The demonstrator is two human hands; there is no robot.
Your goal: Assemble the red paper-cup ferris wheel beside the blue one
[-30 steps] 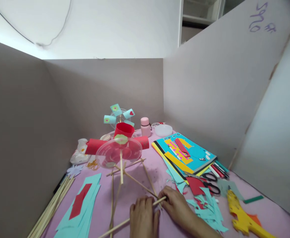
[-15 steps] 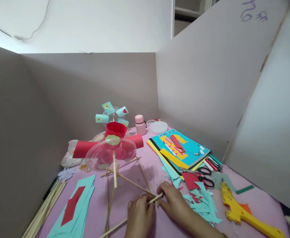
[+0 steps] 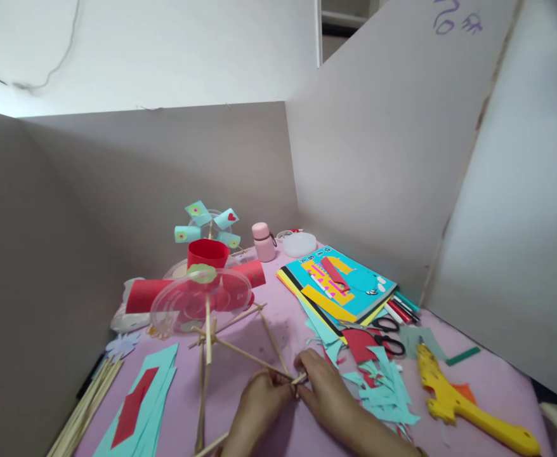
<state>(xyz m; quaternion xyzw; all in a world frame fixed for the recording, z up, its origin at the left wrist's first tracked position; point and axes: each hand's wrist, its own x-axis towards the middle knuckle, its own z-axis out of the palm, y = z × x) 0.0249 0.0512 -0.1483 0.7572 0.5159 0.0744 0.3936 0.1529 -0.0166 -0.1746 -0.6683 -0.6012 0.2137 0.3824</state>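
My left hand (image 3: pixel 263 401) and my right hand (image 3: pixel 325 385) meet low in the middle of the view, closed on a corner of a frame of thin wooden sticks (image 3: pixel 249 357). A short stick end (image 3: pixel 299 379) shows between the fingertips of both hands. The frame carries a pinwheel made of a clear plastic lid (image 3: pixel 169 310) and red paper rolls (image 3: pixel 152 296), with a green paper flower (image 3: pixel 202 273) at its centre. Another stick runs under my left wrist. My fingers partly hide the joint.
Right of my hands lie blue paper scraps (image 3: pixel 386 397), black-handled scissors (image 3: pixel 387 344), a yellow glue gun (image 3: pixel 469 412) and a blue pad (image 3: pixel 354 279). On the left are blue paper strips (image 3: pixel 157 381) and loose sticks (image 3: pixel 85 406). A pink bottle (image 3: pixel 264 242) and a blue-bladed pinwheel (image 3: pixel 226 219) stand behind.
My left hand has moved forward along the stick, closer to my right hand. Less of the stick shows between them. The camera view has shifted slightly.
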